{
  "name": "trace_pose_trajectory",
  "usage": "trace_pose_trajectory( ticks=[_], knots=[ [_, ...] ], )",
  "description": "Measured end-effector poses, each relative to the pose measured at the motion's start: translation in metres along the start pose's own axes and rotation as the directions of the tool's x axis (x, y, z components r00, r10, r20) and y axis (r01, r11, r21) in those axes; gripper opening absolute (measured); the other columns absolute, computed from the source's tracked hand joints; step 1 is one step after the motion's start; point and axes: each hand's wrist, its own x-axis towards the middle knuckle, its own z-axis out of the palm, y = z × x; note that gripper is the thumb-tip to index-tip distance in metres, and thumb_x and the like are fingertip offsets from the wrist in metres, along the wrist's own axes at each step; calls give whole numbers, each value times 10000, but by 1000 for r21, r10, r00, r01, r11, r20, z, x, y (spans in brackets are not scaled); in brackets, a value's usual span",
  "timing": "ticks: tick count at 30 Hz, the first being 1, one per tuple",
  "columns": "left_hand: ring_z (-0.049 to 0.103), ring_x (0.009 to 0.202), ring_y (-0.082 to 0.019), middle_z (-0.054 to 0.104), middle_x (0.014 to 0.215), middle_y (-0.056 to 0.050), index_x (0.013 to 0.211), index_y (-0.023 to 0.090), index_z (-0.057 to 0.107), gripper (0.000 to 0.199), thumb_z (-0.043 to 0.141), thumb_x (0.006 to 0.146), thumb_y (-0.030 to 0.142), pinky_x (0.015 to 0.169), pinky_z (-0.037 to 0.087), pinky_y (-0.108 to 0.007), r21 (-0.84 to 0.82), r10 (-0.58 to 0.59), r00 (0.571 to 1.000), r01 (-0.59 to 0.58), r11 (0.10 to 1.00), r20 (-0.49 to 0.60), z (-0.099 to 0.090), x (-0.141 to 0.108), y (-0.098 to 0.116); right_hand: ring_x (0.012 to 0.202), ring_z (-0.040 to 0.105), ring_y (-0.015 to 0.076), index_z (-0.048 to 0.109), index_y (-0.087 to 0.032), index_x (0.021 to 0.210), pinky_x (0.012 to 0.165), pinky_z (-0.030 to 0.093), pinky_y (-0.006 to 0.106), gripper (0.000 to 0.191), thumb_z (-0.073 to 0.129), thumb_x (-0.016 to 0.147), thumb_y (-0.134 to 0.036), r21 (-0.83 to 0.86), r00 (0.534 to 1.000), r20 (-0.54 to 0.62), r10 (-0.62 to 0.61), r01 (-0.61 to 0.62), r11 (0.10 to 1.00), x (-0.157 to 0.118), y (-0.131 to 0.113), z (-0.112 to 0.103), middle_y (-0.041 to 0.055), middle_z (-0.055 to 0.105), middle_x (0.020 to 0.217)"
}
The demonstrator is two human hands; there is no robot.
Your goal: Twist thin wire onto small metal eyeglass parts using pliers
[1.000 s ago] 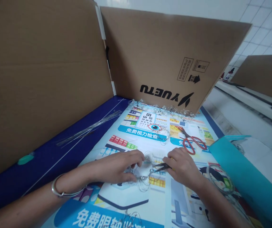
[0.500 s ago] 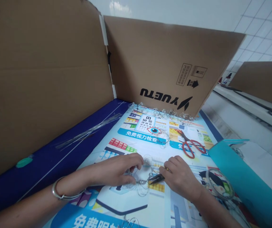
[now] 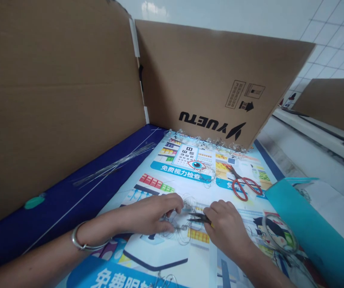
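Observation:
My left hand (image 3: 156, 214) has its fingers curled, with the thumb and fingertips on a looped piece of thin silvery wire (image 3: 184, 236). Some of the wire behind the fingers is hidden. In my right hand (image 3: 227, 224) is a pair of pliers (image 3: 200, 217) with dark, pointed jaws. The jaws look slightly parted and point left towards the wire loops, above the twisted part; whether they touch any wire I cannot tell. A bit of yellow handle shows at my right hand. Both hands are over a printed poster sheet.
Red-handled scissors (image 3: 245, 186) lie beyond my right hand. Straight wires (image 3: 114, 164) rest at the left, and a row of wire pieces (image 3: 210, 143) lines the back. Cardboard panels (image 3: 220, 72) stand behind and left. A turquoise box (image 3: 312, 224) and a wire coil (image 3: 280, 234) are at right.
The pliers have lifted off the twisted part of the wire and turned from pointing down-left to nearly level. My left hand keeps its hold almost in place.

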Motion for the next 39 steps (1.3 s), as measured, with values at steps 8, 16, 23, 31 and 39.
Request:
trace_pose_trajectory(
  ticks=[8, 16, 23, 31, 39],
  knots=[
    [534, 759, -212, 567, 913, -29, 975, 208, 468, 458, 601, 698, 547, 609, 367, -272, 217, -161, 969, 200, 955, -186, 18, 7, 12, 757, 443, 200, 551, -214, 718, 671, 253, 336, 49, 567, 696, -173, -48, 999, 31, 44, -42, 998, 1, -9, -6, 37, 548, 737],
    [537, 714, -187, 568, 857, -20, 923, 201, 478, 262, 564, 765, 393, 560, 352, -257, 236, -151, 946, 222, 946, -286, 31, 12, 9, 760, 445, 200, 554, -212, 722, 678, 251, 338, 44, 575, 698, -182, -46, 999, 16, 29, -28, 999, 0, -7, -5, 37, 549, 736],
    [539, 693, -174, 573, 809, -14, 929, 200, 495, 208, 527, 799, 359, 544, 346, -235, 167, -216, 933, 271, 948, -287, 29, 12, 8, 769, 446, 184, 583, -216, 759, 700, 271, 319, 45, 545, 744, -197, 19, 998, -34, 49, -48, 999, 0, 2, -3, 26, 547, 742],
    [544, 711, -173, 560, 810, -10, 947, 206, 498, 217, 530, 795, 358, 544, 358, -231, 166, -215, 926, 276, 947, -311, 31, 13, 6, 780, 471, 170, 623, -203, 820, 730, 304, 296, 121, 529, 747, -179, 184, 980, -169, 102, -71, 980, 0, 12, 14, 28, 555, 756],
    [542, 754, -181, 559, 867, -16, 961, 211, 514, 258, 570, 777, 383, 581, 372, -242, 194, -153, 942, 217, 957, -298, 27, 9, 7, 796, 480, 172, 627, -198, 846, 740, 315, 292, 140, 535, 741, -183, 204, 982, -157, 108, -74, 976, -1, 13, 16, 29, 567, 774]
  ],
)
